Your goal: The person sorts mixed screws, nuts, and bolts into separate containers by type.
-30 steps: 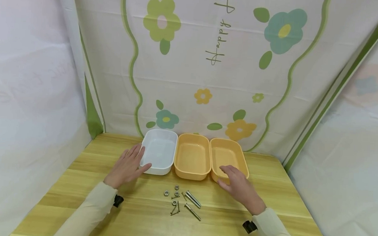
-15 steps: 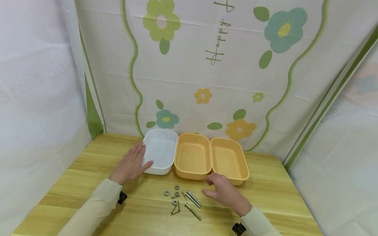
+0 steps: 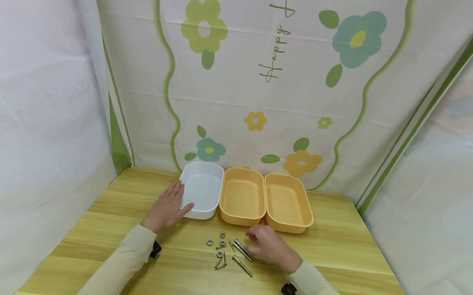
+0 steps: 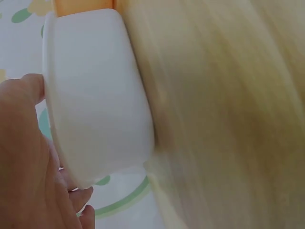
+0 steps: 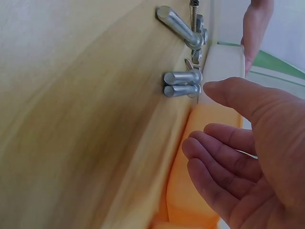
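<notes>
My left hand (image 3: 165, 208) rests against the left side of the white tray (image 3: 200, 213), its thumb at the near rim. In the left wrist view the fingertips (image 4: 83, 198) lie along the lower end of the tray's rim. Over the tabletop, my right hand (image 3: 269, 245) is beside two bolts (image 3: 242, 250) lying side by side. Its fingers are loosely bent and apart from the thumb, with nothing between them in the right wrist view. A third bolt (image 5: 176, 24) lies separately. Left of the bolts are several hex nuts (image 3: 210, 242) and small screws (image 3: 225, 258).
Two yellow trays, one in the middle (image 3: 242, 219) and one at the right (image 3: 288, 227), stand in a row with the white one. Behind them hangs a flower-printed cloth (image 3: 223, 89). The wooden table (image 3: 191, 282) runs between cloth side walls.
My right hand has moved left and toward me, from over the right yellow tray to beside the paired bolts. My left hand stays at the white tray, with only a slight shift.
</notes>
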Motion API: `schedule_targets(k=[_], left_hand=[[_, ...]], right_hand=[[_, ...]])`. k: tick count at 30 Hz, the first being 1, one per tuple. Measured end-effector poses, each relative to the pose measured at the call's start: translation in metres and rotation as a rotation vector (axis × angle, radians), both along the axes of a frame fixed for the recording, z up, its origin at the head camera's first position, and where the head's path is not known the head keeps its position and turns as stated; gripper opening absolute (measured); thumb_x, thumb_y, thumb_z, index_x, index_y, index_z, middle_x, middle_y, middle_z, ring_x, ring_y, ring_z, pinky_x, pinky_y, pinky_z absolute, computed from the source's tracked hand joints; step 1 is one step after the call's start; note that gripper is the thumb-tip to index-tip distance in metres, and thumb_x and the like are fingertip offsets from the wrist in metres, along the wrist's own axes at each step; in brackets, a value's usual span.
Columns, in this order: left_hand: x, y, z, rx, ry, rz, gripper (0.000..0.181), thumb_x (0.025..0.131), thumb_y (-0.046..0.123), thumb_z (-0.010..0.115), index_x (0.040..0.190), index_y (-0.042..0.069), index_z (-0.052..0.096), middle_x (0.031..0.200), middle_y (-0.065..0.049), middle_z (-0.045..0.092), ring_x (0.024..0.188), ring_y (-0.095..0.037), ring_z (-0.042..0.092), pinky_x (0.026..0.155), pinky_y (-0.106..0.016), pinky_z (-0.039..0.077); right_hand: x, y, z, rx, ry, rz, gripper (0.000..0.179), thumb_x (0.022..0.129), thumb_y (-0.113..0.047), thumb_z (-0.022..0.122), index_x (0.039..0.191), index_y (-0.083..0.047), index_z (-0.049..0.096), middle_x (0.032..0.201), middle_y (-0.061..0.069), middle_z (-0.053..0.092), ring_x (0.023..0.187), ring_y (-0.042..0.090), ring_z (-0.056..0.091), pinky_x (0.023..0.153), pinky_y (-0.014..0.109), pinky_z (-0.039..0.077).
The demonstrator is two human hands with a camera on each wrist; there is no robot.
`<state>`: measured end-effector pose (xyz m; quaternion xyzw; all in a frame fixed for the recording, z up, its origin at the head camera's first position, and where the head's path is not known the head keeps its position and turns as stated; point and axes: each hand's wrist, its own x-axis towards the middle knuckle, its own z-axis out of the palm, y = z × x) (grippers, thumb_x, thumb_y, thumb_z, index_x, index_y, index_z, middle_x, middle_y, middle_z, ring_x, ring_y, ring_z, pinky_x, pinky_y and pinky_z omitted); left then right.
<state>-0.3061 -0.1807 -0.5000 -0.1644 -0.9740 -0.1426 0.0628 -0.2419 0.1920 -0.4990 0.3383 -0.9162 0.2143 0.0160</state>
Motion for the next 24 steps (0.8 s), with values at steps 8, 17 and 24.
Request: schedule_targets(k=[8, 17, 24], left_hand=[[-0.002, -0.002, -0.01, 0.029, 0.03, -0.014, 0.086, 0.11, 0.052, 0.043, 0.159, -0.017, 0.025, 0.171, -0.033, 0.018, 0.161, -0.048, 0.019, 0.131, -0.061, 0.023], [-0.001, -0.001, -0.01, 0.029, 0.035, -0.025, 0.084, 0.111, 0.049, 0.044, 0.158, -0.018, 0.026, 0.17, -0.035, 0.019, 0.161, -0.049, 0.019, 0.131, -0.061, 0.023], [0.0, -0.001, -0.01, 0.026, 0.033, -0.022, 0.083, 0.111, 0.048, 0.043, 0.157, -0.019, 0.026, 0.17, -0.035, 0.019, 0.161, -0.049, 0.018, 0.131, -0.061, 0.023]], right_hand=[[-0.002, -0.004, -0.004, -0.006, -0.04, 0.017, 0.025, 0.089, -0.013, 0.083, 0.109, 0.0, 0.076, 0.099, 0.008, 0.076, 0.089, 0.015, 0.07, 0.078, 0.025, 0.06], [-0.003, -0.005, -0.008, 0.013, -0.027, 0.024, 0.014, 0.087, -0.012, 0.084, 0.096, -0.006, 0.076, 0.087, 0.003, 0.072, 0.078, 0.012, 0.064, 0.069, 0.02, 0.054], [-0.008, -0.006, -0.011, 0.017, -0.069, 0.033, 0.008, 0.084, -0.003, 0.078, 0.09, -0.008, 0.076, 0.079, -0.005, 0.069, 0.07, 0.0, 0.058, 0.064, 0.015, 0.051]])
